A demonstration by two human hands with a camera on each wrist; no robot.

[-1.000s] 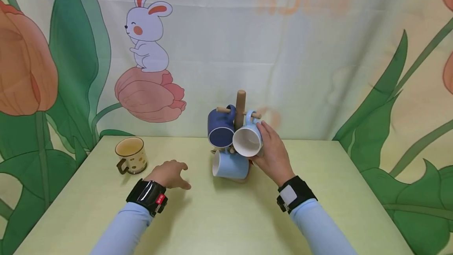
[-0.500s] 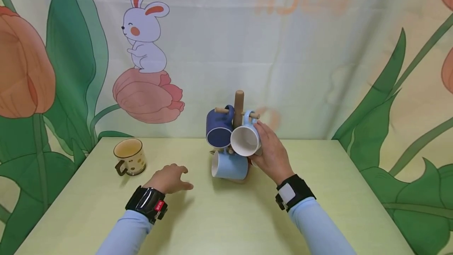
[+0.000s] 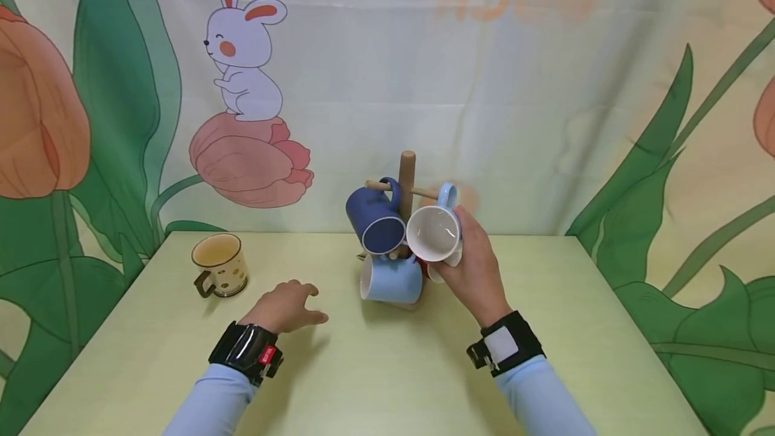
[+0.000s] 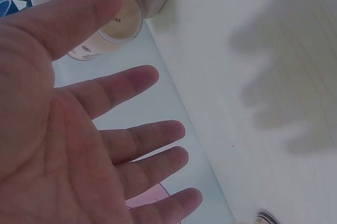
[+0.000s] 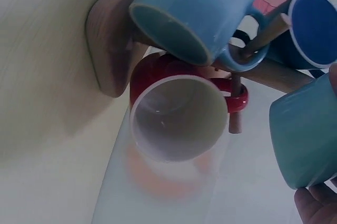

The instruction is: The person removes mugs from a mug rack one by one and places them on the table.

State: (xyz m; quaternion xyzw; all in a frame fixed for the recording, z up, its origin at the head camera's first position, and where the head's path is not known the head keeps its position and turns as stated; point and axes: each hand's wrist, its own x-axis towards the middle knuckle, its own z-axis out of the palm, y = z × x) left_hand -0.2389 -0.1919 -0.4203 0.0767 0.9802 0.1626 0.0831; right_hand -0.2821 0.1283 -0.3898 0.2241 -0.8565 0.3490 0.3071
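My right hand grips a light blue mug, its white inside facing me. The mug's handle is at the tip of an upper peg of the wooden mug stand; I cannot tell whether it is fully off. On the stand hang a dark blue mug, another light blue mug lower down, and a red mug, mostly hidden in the head view. My left hand hovers above the table, fingers spread and holding nothing, as the left wrist view also shows.
A cream mug with brown spots and a dark handle stands upright at the table's left. The pale table ends at a printed cloth backdrop. In the left wrist view, a mug's pale base shows behind the thumb.
My right hand has shifted the light blue mug to the right along the peg, its handle now at the tip. The dark blue mug has tilted slightly. My left hand has barely moved.
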